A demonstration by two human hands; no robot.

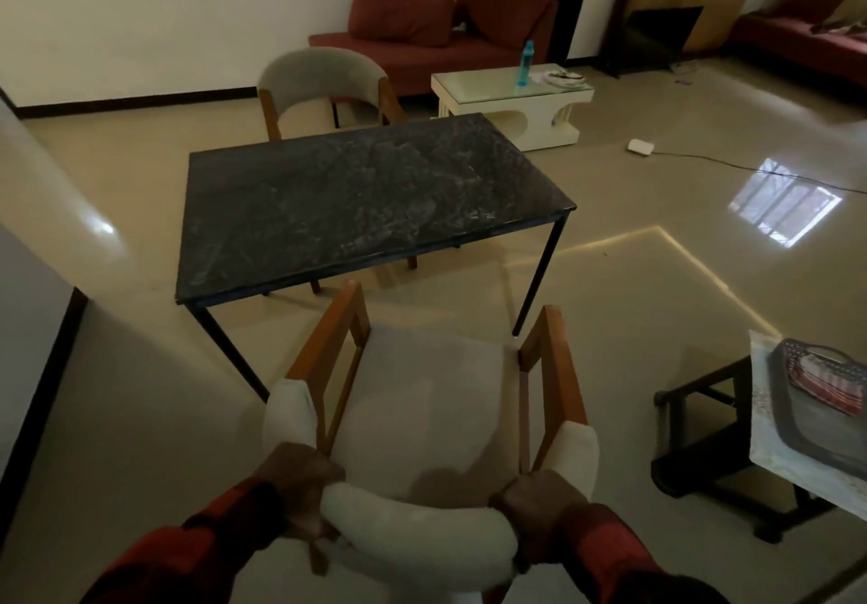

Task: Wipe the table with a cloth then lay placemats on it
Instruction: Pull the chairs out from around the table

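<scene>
The padded backrest of a chair [422,420] is gripped by the left hand [300,486] and the right hand [539,502] (fingers curled round it). The dark table [366,200] is seen well beyond both hands.

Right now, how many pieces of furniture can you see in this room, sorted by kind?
Chairs: 2, the near chair both hands grip and the far chair
Tables: 3, the dark table, the white coffee table and the side table
Sofas: 2, and
Total: 7
</scene>
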